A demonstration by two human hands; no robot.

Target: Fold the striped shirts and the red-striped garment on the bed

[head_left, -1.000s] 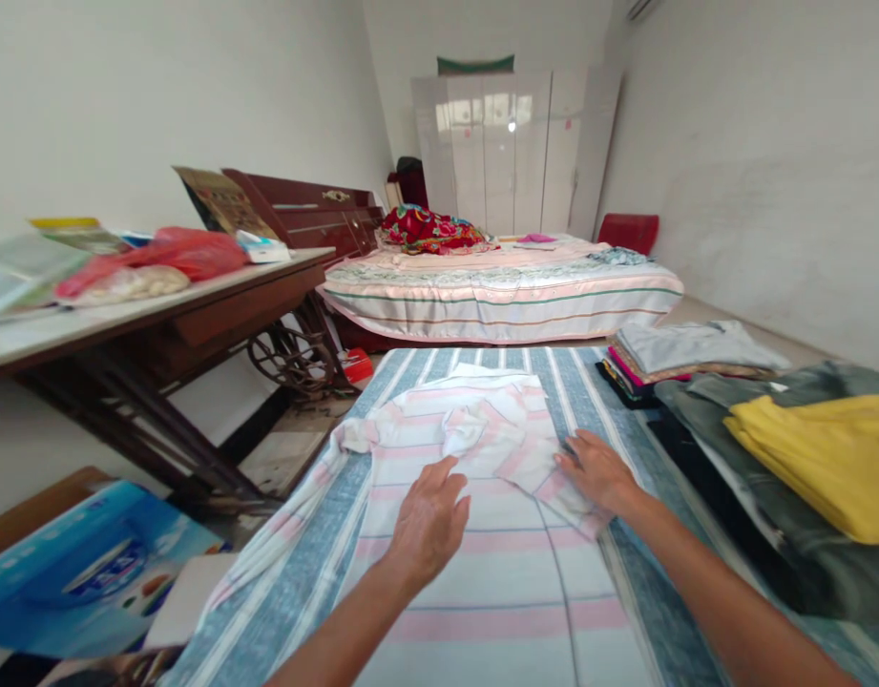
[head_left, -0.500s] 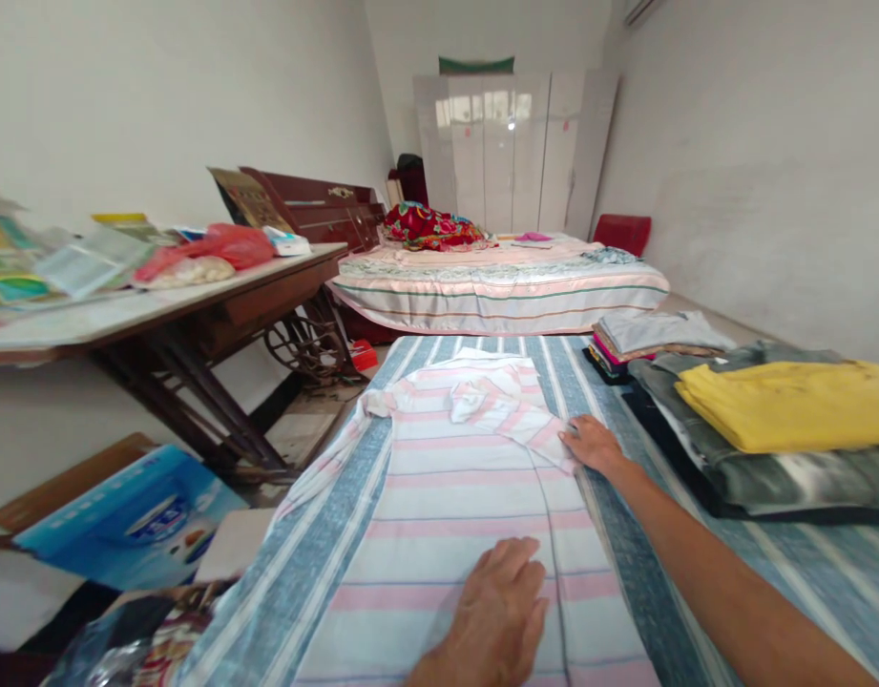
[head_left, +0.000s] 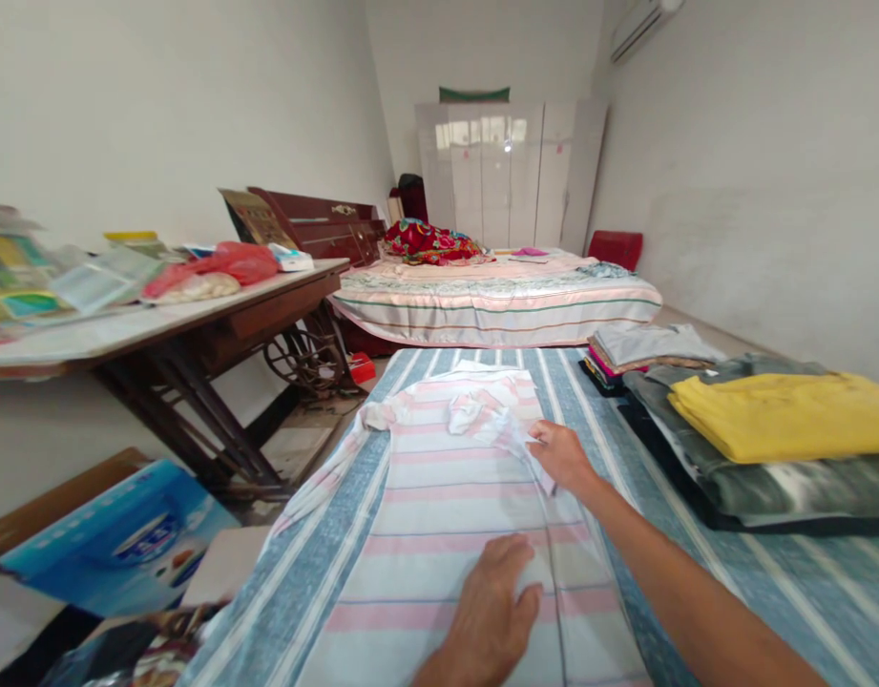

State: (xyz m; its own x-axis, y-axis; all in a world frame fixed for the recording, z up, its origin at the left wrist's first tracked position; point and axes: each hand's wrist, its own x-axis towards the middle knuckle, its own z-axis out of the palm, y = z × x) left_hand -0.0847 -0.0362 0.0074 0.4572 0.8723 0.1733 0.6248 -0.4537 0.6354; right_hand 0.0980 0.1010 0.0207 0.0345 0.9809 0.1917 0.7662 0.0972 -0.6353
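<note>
Pink-and-white striped, the long-sleeved shirt [head_left: 425, 520] lay spread in the lower centre of the frame, one sleeve [head_left: 500, 429] doubled across it, the other sleeve [head_left: 330, 468] trailing unfolded leftward. The right hand [head_left: 560, 458] pinched the doubled-over sleeve; the left hand [head_left: 491, 603] rested loose-fingered on the body, gripping nothing.

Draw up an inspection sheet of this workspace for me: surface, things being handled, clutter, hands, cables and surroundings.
Surface: blue-and-white striped cloth.
Job's things: pink-striped shirt laid out lengthwise; one sleeve folded across it, the other trailing off to the left.
Clutter: folded clothes at right, yellow garment on top; red plastic bag on the side table; blue package below.
Hands: left hand rests on the shirt; right hand pinches the folded sleeve.
Cables: nothing seen.
Surroundings: bed, wardrobe, air conditioner.
</note>
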